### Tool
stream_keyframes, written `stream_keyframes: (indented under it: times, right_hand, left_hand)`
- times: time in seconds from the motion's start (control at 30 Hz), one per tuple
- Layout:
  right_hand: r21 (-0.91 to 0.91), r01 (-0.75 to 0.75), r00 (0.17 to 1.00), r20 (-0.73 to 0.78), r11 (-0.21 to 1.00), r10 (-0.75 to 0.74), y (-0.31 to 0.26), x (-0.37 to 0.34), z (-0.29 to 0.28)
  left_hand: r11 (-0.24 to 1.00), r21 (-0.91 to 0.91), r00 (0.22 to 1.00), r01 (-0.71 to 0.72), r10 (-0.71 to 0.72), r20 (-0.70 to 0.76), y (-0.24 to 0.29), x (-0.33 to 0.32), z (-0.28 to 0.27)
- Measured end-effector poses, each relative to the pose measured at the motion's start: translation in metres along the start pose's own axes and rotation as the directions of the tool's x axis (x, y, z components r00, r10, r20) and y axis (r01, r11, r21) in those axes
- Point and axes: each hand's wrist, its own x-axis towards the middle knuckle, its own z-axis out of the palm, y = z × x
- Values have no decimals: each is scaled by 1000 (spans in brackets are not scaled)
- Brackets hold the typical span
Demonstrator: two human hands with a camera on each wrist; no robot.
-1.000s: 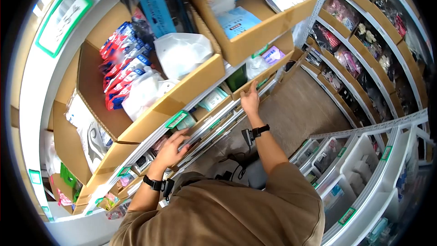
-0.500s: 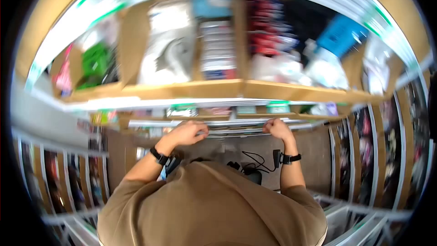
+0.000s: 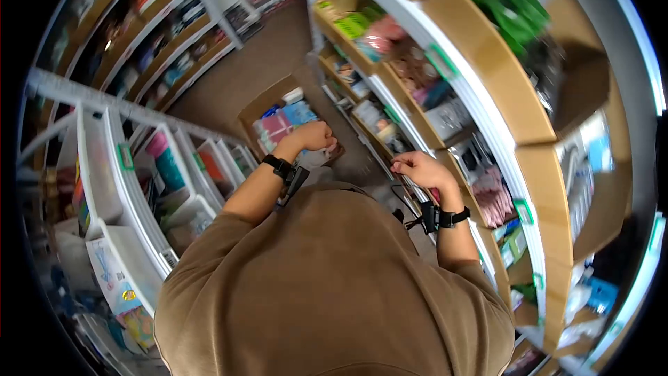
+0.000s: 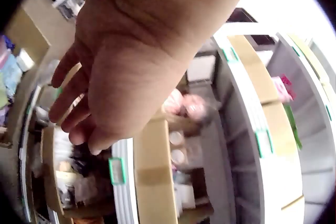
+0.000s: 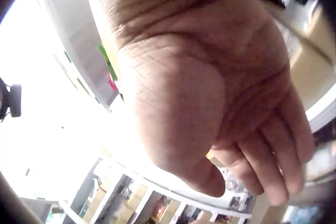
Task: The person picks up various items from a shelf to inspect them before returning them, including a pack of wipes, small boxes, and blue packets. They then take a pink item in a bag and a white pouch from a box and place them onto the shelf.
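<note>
In the head view the left hand (image 3: 312, 138) hangs in front of an open cardboard box (image 3: 247, 113) of packaged goods on the floor; whether it touches the box cannot be told there. The left wrist view shows the left hand (image 4: 115, 82) empty, fingers loosely bent, apart from that box. Beside the shelf bins on the right is the right hand (image 3: 424, 170), holding nothing. Its fingers are relaxed and slightly bent in the right wrist view, where the hand (image 5: 210, 92) fills much of the picture.
Shelving with cardboard bins (image 3: 487, 49) runs along the right side, holding bagged goods and a green package (image 3: 504, 7). White plastic bins (image 3: 132, 264) stand on a rack at the left. More shelves (image 3: 139, 35) are at the upper left, and dark cables lie near the body.
The head view has swung from the shelf front toward the left, bringing the aisle and the floor box into sight. Both hands have moved along with the body and remain empty.
</note>
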Motion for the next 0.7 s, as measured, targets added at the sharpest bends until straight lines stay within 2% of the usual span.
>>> stream_keyframes:
  times: [0.03, 0.07, 0.1, 0.13, 0.17, 0.2, 0.27, 0.3, 0.33, 0.4, 0.43, 0.47, 0.53, 0.57, 0.6, 0.63, 0.67, 0.7]
  right_hand:
    - [-13, 12, 999, 43, 1000, -12, -18, 21, -1]
    - [-50, -5, 996, 85, 999, 10, -39, 44, 1]
    - [-86, -24, 992, 121, 996, 34, -56, 66, 3]
    - [-72, 49, 990, 138, 996, -39, -52, 94, 12]
    - [-85, 66, 987, 151, 994, -52, -48, 122, 21]
    - [-100, 78, 984, 166, 992, -61, -51, 146, 30]
    - [-114, 67, 975, 218, 991, -41, -64, 189, 45]
    - [-113, 58, 971, 236, 992, -30, -67, 208, 53]
    - [-120, 65, 964, 266, 991, -31, -59, 228, 65]
    - [-126, 41, 962, 272, 991, -6, -28, 277, 97]
    - [-109, 56, 964, 265, 992, -25, -17, 295, 111]
    - [-95, 4, 965, 263, 996, 22, -3, 313, 123]
    - [-65, -100, 972, 207, 993, 111, 42, 347, 155]
    - [-60, -99, 972, 207, 993, 109, 62, 359, 169]
    - [-55, -94, 974, 200, 994, 103, 85, 374, 181]
    - [-217, -74, 964, 234, 973, 125, 111, 390, 194]
    - [-218, -79, 957, 255, 973, 135, 139, 398, 209]
    - [-235, -156, 955, 211, 959, 207, 148, 400, 216]
  left_hand:
    - [995, -49, 996, 89, -90, -27, -24, -6, 4]
    - [990, -74, 992, 118, -121, -38, -47, -12, 9]
    - [968, -190, 982, 163, -178, -61, -64, -20, 14]
    - [931, -305, 970, 198, -232, -76, -82, -23, 21]
    - [906, -334, 953, 259, -295, -61, -99, -24, 29]
    - [893, -360, 949, 271, -311, -58, -117, -24, 39]
    - [764, -553, 903, 332, -427, -49, -153, -26, 60]
    - [743, -597, 889, 304, -446, -103, -171, -27, 74]
    - [722, -616, 878, 315, -468, -99, -184, -28, 87]
    - [538, -805, 770, 249, -615, -173, -206, -34, 111]
    - [359, -904, 704, 231, -703, -99, -211, -35, 119]
    - [338, -912, 688, 235, -720, -90, -217, -36, 126]
    - [152, -962, 533, 225, -846, -9, -230, -33, 145]
    - [198, -951, 508, 239, -860, -52, -281, -17, 206]
    - [187, -954, 496, 235, -867, -47, -304, -5, 227]
    - [181, -938, 450, 297, -892, -30, -320, 5, 246]
    - [167, -915, 405, 366, -914, -4, -335, 11, 269]
    - [166, -895, 402, 414, -915, 16, -333, 14, 261]
